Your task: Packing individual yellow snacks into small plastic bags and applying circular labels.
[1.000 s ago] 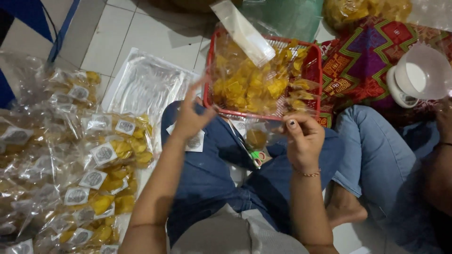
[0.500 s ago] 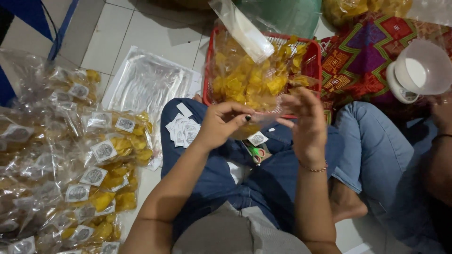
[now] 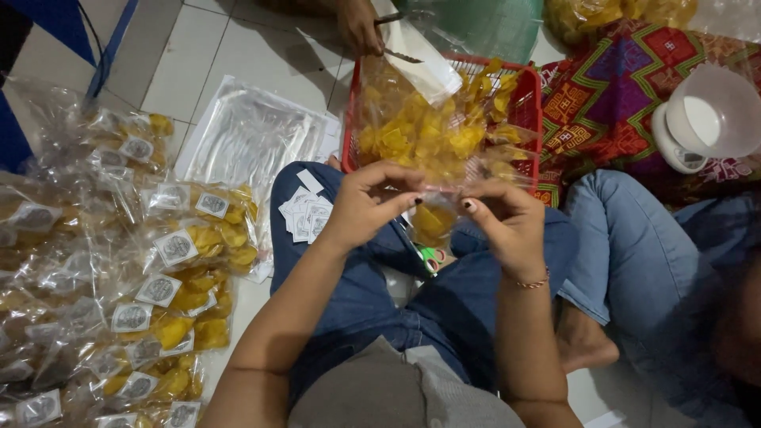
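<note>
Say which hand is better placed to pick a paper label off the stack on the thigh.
Left. The left hand is right beside the stack of white paper labels; the right hand is farther off, across the small clear chip bag.

Around you, away from the work

At your left lie labelled chip packets (image 3: 170, 261); upper right, a white scale (image 3: 697, 127) on patterned cloth (image 3: 602, 103); green scissors (image 3: 430, 258) at centre.

Small bag of chips (image 3: 434, 222) pinched between fingertips of left hand (image 3: 366, 198) and right hand (image 3: 507, 222), over the lap. Basket of chips (image 3: 529, 111) just beyond the fingers. Stack of labels (image 3: 305, 215) on the thigh, just left of the left fingers. Scissors (image 3: 430, 257) below the bag. Pile of filled bags (image 3: 119, 269) far left; scale (image 3: 697, 127) far right.
</note>
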